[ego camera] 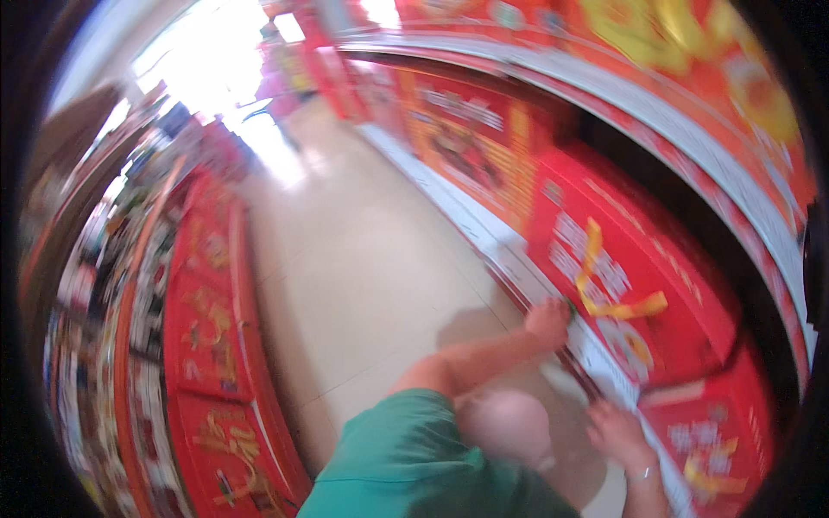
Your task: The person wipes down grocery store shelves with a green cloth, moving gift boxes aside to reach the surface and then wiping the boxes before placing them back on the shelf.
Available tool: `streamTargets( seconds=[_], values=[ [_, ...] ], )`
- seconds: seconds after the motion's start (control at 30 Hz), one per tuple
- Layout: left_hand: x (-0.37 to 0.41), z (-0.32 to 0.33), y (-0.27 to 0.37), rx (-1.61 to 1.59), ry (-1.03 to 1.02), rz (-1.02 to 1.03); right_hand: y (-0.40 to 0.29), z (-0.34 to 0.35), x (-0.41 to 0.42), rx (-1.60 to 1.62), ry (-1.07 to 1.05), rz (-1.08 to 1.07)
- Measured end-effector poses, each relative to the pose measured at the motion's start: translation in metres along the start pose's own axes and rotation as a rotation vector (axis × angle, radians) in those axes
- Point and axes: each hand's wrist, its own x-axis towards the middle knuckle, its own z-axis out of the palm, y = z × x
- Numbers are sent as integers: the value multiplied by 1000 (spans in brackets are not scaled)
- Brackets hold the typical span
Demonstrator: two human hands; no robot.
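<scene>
My left hand (549, 324) is curled at the white front edge of the low shelf (586, 349), just below a red gift box with a yellow ribbon handle (641, 259). A small dark green thing (570, 309) shows by its fingertips; blur hides what it is and whether the hand grips it. Lower right, my right hand (615, 430), with a band at the wrist, rests at or near the same shelf edge, fingers apart, with nothing visible in it. A second red box with a yellow handle (712, 447) stands beside that hand.
A pale tiled aisle floor (363, 259) runs towards a bright opening. Red boxes with gold lettering (210, 324) line the left side, beside stocked shelves (129, 362). Above the low shelf, an upper shelf edge (712, 162) curves over the boxes. An orange and red box (466, 142) stands farther along.
</scene>
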Motion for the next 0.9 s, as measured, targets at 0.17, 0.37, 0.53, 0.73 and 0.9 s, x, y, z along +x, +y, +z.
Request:
streamTargets(
  seconds=[0.17, 0.37, 0.53, 0.73, 0.9],
  values=[
    [-15, 23, 24, 78, -72, 258, -4, -1, -19, -50, -102, -80],
    [-13, 32, 104, 31, -59, 578, 5, 9, -56, 12, -134, 45],
    [-35, 43, 149, -6, -78, 1004, -21, 18, -55, 13, -156, 52],
    [-40, 59, 174, -24, -71, 1219, -26, 27, -62, -9, -167, 86],
    [-19, 38, 97, 174, -142, 1190, -12, 27, -81, -13, -149, 139]
  ],
)
